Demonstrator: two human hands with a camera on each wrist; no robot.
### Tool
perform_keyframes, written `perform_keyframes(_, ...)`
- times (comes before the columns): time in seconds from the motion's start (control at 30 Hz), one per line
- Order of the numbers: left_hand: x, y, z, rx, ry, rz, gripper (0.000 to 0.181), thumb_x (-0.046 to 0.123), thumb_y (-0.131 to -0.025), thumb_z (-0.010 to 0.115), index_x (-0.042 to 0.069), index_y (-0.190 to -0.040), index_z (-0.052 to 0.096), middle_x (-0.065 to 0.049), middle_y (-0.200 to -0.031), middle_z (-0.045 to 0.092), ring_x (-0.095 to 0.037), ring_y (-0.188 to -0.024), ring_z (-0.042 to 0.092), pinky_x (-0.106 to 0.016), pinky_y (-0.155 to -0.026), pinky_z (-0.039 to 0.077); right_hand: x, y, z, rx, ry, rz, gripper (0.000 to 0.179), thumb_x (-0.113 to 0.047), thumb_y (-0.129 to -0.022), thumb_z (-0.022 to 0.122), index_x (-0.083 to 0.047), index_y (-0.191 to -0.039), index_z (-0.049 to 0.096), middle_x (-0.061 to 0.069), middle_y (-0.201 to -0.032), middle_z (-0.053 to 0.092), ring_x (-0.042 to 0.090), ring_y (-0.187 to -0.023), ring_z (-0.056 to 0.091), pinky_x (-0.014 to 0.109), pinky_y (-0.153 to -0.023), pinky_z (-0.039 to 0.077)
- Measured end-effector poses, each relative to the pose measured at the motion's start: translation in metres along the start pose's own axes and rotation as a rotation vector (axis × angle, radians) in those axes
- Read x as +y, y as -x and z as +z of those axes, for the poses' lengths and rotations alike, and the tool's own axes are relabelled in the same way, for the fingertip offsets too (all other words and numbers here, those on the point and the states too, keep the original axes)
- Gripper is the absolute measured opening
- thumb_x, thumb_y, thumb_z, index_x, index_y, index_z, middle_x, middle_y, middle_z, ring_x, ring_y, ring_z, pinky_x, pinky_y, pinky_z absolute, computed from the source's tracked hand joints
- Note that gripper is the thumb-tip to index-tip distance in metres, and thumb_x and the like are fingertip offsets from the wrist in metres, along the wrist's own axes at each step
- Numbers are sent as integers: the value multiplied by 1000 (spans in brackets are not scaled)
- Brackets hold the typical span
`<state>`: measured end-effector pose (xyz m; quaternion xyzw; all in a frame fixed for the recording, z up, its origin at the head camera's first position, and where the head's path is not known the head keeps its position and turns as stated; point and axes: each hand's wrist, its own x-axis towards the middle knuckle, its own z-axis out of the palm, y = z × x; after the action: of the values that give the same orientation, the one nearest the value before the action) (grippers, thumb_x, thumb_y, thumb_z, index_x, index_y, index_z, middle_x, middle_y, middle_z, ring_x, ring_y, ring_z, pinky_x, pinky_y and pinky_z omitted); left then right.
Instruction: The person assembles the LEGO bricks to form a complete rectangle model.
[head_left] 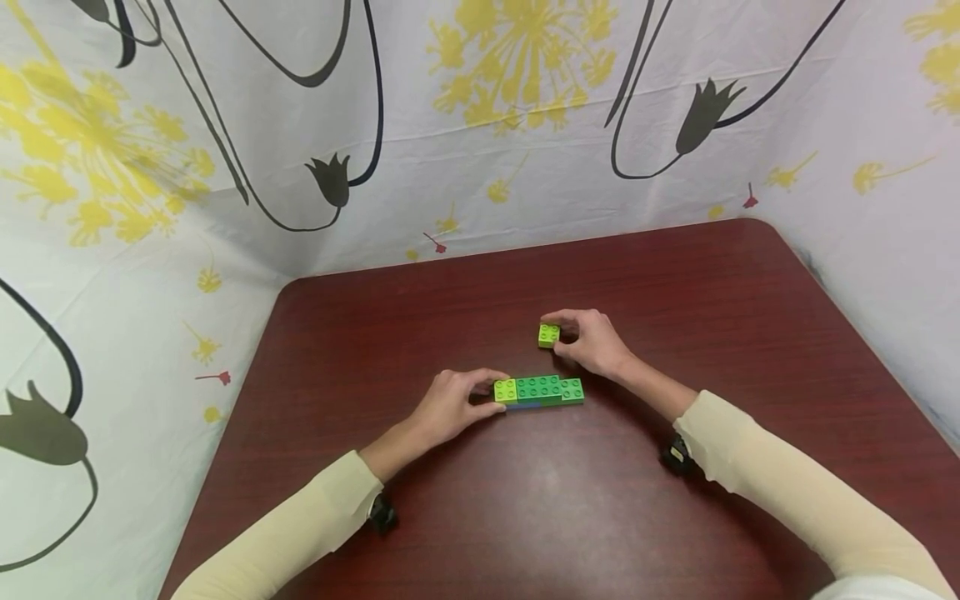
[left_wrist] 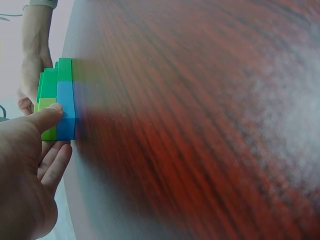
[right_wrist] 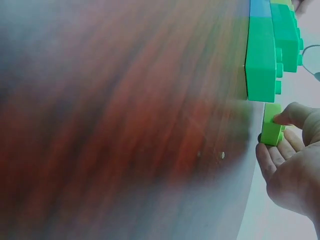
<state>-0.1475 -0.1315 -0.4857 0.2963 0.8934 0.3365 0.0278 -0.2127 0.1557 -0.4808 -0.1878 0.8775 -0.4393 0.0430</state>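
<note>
My left hand (head_left: 450,404) pinches the left end of a joined row of toy building bricks, thumb on the near side and fingers on the far side. On top of the row are a lime brick (head_left: 505,392) and a green brick (head_left: 538,387). Below them a blue brick (left_wrist: 66,110) and another green brick (right_wrist: 261,60) form the lower layer, the green one jutting out at the right end. Beyond the row, apart from it, my right hand (head_left: 594,340) holds a single small lime brick (head_left: 549,335) between thumb and fingers. Whether that brick touches the table cannot be told.
Both hands work over a dark red-brown wooden table (head_left: 420,317) with rounded far corners. White cloth (head_left: 405,200) printed with flowers hangs behind it and at both sides. A small black device (head_left: 383,512) sits under the left wrist, another (head_left: 677,455) under the right.
</note>
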Motion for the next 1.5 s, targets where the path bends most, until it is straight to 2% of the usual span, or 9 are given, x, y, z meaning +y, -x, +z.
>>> perform_keyframes(0.67,2,0,-1,5,-11,14,41,19,-90,89,13,-128,75,-4,-117,79,-9,-98,77,-25,-86,61,-3,39,-16,7,-73,-63,42,3,-92,78,-6,-132,74,14,-128,74,33,-114,74,51,-94,61)
perform_keyframes(0.83,2,0,-1,4,-11,14,42,19,-90,89,13,-129,75,-3,-117,79,-9,-98,77,-24,-86,61,-2,47,-19,-7,-107,-72,41,4,-92,78,-5,-131,74,13,-126,75,32,-111,75,48,-92,61)
perform_keyframes(1.17,2,0,0,0,-15,13,42,19,-91,88,13,-129,74,-3,-118,79,-9,-100,77,-25,-86,61,-4,60,-23,-63,-96,-74,43,4,-90,81,-7,-131,75,8,-125,76,28,-111,74,46,-91,62)
perform_keyframes(1.5,3,0,-1,-1,-21,10,42,20,-91,88,13,-129,74,-4,-118,79,-9,-100,76,-25,-87,61,-7,67,-18,-91,-135,-72,42,5,-89,81,-5,-129,76,12,-125,75,29,-110,75,42,-90,62)
